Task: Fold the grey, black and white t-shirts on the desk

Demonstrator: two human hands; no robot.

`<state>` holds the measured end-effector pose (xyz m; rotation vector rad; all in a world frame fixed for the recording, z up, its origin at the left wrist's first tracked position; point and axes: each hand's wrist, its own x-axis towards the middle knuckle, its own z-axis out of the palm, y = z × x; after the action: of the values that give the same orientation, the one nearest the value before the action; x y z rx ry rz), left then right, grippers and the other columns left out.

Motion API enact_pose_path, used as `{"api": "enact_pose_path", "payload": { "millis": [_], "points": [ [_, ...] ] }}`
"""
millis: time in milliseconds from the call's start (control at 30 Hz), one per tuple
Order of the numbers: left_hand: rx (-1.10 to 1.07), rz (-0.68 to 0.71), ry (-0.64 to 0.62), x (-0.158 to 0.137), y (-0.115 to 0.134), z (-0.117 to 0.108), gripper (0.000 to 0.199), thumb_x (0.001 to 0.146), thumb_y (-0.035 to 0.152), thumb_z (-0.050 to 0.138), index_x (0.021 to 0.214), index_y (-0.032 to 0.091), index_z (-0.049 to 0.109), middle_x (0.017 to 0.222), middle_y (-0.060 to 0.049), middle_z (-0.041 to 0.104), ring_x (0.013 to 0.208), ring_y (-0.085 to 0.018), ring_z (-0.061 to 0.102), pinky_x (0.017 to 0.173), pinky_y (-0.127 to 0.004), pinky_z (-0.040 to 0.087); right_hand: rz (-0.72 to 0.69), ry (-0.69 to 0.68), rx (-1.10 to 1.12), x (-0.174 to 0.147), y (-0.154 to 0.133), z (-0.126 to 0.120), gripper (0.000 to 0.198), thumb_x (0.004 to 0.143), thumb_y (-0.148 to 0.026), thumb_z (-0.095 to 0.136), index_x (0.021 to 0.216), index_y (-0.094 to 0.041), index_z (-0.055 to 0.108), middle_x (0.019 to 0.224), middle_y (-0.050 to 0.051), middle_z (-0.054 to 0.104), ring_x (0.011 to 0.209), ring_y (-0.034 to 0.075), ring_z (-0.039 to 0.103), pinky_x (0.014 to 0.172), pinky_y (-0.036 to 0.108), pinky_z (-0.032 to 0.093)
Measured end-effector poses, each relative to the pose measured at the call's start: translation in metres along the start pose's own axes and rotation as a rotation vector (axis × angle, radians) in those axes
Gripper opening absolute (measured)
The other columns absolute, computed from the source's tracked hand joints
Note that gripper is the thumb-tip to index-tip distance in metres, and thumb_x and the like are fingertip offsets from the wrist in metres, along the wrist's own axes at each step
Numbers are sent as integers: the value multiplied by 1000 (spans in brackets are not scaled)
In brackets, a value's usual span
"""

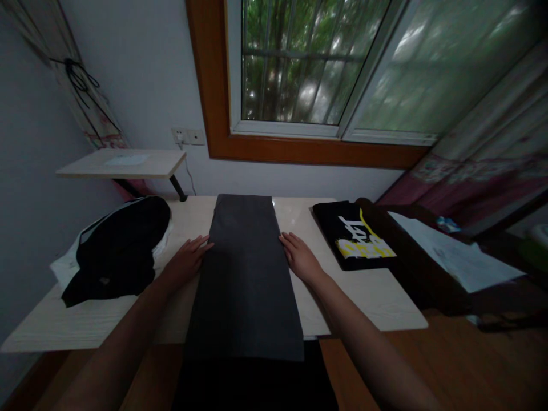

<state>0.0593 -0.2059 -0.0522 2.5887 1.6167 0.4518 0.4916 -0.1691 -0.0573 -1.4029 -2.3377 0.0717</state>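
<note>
A dark grey cloth (248, 274), folded into a long flat strip, lies lengthwise over the table, its near end hanging past the front edge. At its left edge, my left hand (188, 257) rests with fingers stretched out, the tips touching the cloth. My right hand (302, 257) lies opposite on the right edge, fingers extended and flat, fingertips on the cloth. Neither hand grips anything. Whether the cloth is a garment cannot be made out.
On the pale table (368, 299), a folded black shirt (353, 234) with white and yellow print lies right. A heap of black clothing (124, 251) over white cloth lies left, below a small raised shelf (124, 162). Dark furniture bearing a paper sheet (454, 251) stands right.
</note>
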Motion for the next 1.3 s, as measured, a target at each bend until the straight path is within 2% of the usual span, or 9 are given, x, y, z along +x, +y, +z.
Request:
{"api": "enact_pose_path", "payload": {
  "millis": [100,200,367,533,733,833,900,1033,1300],
  "points": [
    [-73,86,4,-5,-3,-6,52,100,16,36,147,31,53,165,-6,38,148,-25,41,123,-59,28,-93,37,82,-5,6,-4,50,99,-16,44,145,-25,59,157,7,50,147,27,43,121,51,38],
    [-109,151,14,-5,-1,-10,57,97,12,42,148,36,52,165,-6,38,145,-26,43,120,-61,31,-154,62,168,-7,9,-10,47,98,-19,48,143,-30,61,157,7,50,145,28,45,118,54,41],
    [-144,221,77,-3,0,-11,62,93,11,52,149,38,51,160,-7,44,142,-29,45,117,-59,38,-248,30,268,-7,10,-18,51,96,-21,58,145,-33,58,158,8,47,141,29,48,113,55,44],
    [-132,276,84,-3,8,-14,68,89,11,61,150,39,50,157,-5,48,145,-31,41,118,-58,38,-307,27,355,-9,4,-20,42,92,-29,71,134,-36,68,154,8,51,135,30,52,111,54,45],
    [-80,383,41,3,25,-11,54,98,20,56,147,41,53,147,0,61,147,-27,41,126,-62,24,-382,44,444,-9,-6,-14,32,87,-31,79,117,-38,78,146,5,61,145,32,41,114,57,44],
    [-103,442,24,4,26,-4,48,102,19,49,146,38,55,144,1,64,145,-22,47,126,-57,28,-420,15,501,-9,-5,-11,27,91,-30,73,117,-36,78,138,4,67,149,30,40,116,56,43],
    [-130,440,32,2,23,-2,47,103,19,47,145,36,56,144,1,64,140,-20,52,123,-53,35,-429,-9,538,-9,-2,-9,26,94,-31,70,119,-36,77,133,4,71,147,29,44,117,55,44],
    [-164,392,65,-3,21,-4,47,101,17,48,143,35,59,142,-1,66,132,-20,61,116,-49,47,-417,-57,596,-9,0,-8,27,97,-38,67,122,-36,75,127,4,74,131,26,61,113,53,49],
    [-121,358,102,-5,20,-9,46,97,17,55,139,32,62,140,-3,67,128,-21,63,111,-48,50,-410,-80,556,-9,-2,-8,31,93,-43,72,123,-35,75,130,6,72,131,26,61,111,49,50]
  ]
}}
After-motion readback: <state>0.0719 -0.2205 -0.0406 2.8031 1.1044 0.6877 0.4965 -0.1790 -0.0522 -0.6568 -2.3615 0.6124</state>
